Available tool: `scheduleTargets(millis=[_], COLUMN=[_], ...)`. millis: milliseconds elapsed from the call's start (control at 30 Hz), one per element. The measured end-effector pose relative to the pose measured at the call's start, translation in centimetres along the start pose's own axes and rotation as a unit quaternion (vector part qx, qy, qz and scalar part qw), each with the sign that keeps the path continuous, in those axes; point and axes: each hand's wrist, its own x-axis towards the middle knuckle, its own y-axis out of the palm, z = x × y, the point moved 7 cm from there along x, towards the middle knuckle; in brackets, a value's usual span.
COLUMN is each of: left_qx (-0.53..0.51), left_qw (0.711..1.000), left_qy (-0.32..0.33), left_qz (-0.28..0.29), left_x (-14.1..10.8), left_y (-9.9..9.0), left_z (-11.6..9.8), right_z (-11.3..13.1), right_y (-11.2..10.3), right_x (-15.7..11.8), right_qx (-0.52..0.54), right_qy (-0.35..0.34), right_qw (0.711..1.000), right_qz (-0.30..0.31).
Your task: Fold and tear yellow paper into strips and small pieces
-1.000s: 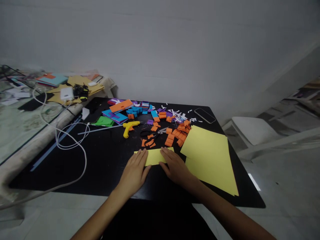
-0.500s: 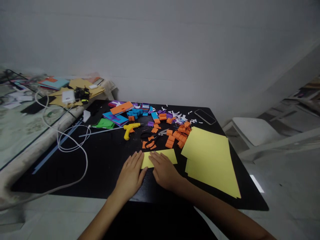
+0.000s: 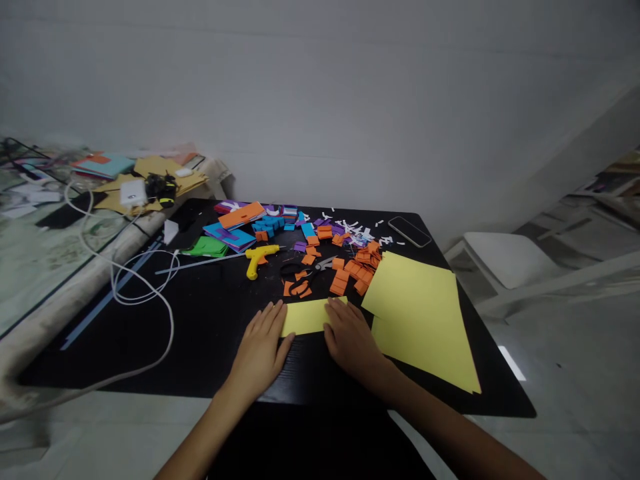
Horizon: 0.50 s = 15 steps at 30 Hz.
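A narrow strip of yellow paper [image 3: 306,317] lies flat on the black table [image 3: 200,333] in front of me. My left hand [image 3: 260,343] rests flat on its left end, fingers stretched out. On its right end lies my right hand [image 3: 350,337], also flat with fingers extended. Both palms cover the strip's ends, so only its middle shows. Just beyond the strip are scissors [image 3: 307,273] with black handles, lying among orange paper pieces [image 3: 340,283]. Large yellow sheets [image 3: 420,320] are stacked to the right of my right hand.
A yellow glue gun [image 3: 260,259] lies beyond my left hand. Folded blue paper [image 3: 230,236], green paper [image 3: 207,247] and white scraps [image 3: 357,232] sit at the back. A phone [image 3: 410,231] lies at the far right. A white cable [image 3: 170,320] loops across the left; a white chair [image 3: 510,259] stands right.
My right hand has slid to the right along the yellow strip, uncovering its middle. My left hand stays on the left end.
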Motion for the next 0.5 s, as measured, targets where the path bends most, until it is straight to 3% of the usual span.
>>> scheduleTargets(millis=[167,267,500], left_qx=[-0.002,-0.002,-0.010], left_qw=[1.000,1.000,1.000], left_qy=[0.007,0.004,0.001], left_qz=[0.013,0.014,0.001], left_x=[0.2,0.2,0.2], left_y=[-0.1,-0.1,0.0], left_z=[0.2,0.2,0.2], right_z=[3.7,4.8,2.2], right_y=[1.2,1.7,0.9], right_x=[1.4,2.0,1.4], right_qx=[0.043,0.064,0.052], right_qy=[-0.071,-0.079,-0.026], right_qw=[0.996,0.994,0.998], right_qz=[0.039,0.049,-0.002])
